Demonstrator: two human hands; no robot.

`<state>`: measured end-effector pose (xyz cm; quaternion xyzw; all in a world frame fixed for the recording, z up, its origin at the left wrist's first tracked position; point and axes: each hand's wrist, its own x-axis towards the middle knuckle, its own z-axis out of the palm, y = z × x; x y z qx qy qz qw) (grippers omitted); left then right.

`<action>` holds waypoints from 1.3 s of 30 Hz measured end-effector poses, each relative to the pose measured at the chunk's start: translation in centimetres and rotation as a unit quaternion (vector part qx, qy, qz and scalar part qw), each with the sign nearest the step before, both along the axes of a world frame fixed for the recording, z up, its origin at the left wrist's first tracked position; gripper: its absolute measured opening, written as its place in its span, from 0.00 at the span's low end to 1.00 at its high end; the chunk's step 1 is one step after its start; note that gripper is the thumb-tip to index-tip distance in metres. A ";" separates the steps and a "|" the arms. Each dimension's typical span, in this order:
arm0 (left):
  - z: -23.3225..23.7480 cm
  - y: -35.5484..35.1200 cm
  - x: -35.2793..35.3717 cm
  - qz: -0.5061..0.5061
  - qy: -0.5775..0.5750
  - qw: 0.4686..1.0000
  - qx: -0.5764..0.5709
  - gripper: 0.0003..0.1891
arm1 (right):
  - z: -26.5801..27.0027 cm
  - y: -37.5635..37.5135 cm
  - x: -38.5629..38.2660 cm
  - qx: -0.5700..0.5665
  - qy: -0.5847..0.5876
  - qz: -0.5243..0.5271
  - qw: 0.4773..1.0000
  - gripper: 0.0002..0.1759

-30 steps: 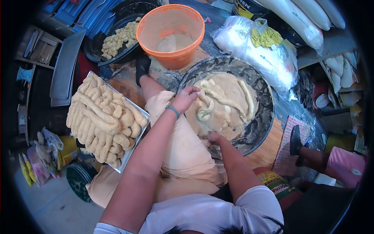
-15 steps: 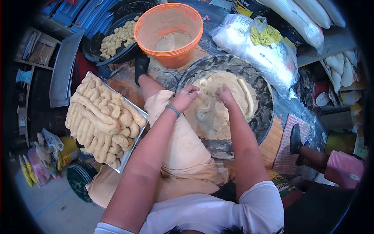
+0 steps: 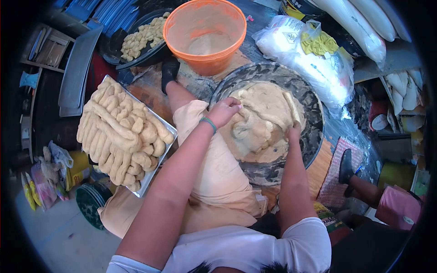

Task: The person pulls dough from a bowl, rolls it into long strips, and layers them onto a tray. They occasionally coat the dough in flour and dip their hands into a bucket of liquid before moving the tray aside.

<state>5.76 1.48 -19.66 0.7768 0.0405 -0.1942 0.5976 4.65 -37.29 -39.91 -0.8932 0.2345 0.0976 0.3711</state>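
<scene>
A black basin [image 3: 313, 136] holds a wide mound of tan crumbs or flour [image 3: 259, 136]. Along the mound's right side lies a pale dough rope [image 3: 292, 105]. My right hand [image 3: 294, 132] closes around the lower end of this rope. Over the basin's left part, my left hand [image 3: 226, 111] has its fingers pinched together; what is between them is too small to make out. Left of my legs, a metal tray [image 3: 157, 170] is heaped with coated dough ropes [image 3: 109, 132], some of them twisted.
An orange bucket [image 3: 211, 57] stands behind the basin. At the back left, a dark tub [image 3: 107, 52] contains small dough pieces [image 3: 141, 38]. Plastic bags [image 3: 305, 63] sit at the back right. Another person's leg [image 3: 364, 191] is at the right.
My right hand has moved right and toward me, from the mound's middle to the dough rope's lower end. My left hand has shifted slightly right. The view has also shifted a little.
</scene>
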 end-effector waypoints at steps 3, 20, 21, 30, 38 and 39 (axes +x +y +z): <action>0.7 0.0 -0.1 -0.001 0.019 1.000 -0.001 0.16 | 0.2 4.1 0.2 -0.068 0.020 -0.005 0.997 0.39; 1.2 0.7 -0.7 0.022 0.013 0.999 -0.028 0.17 | 5.1 9.6 -3.7 -0.262 0.041 0.336 0.904 0.41; 1.2 0.6 -0.7 0.019 0.014 0.999 -0.023 0.17 | 4.4 9.8 -1.7 -0.222 0.061 0.189 0.955 0.41; 0.6 0.3 -0.1 0.029 0.021 0.999 -0.023 0.18 | 7.3 15.2 2.0 -0.209 0.053 0.237 0.947 0.29; 1.0 -1.1 -0.6 -0.086 -0.111 0.983 0.121 0.30 | 20.0 12.0 0.6 0.446 0.150 0.111 0.875 0.28; 1.1 -2.0 -1.0 -0.115 -0.163 0.968 0.156 0.33 | 23.1 12.3 0.6 0.460 0.142 0.138 0.866 0.30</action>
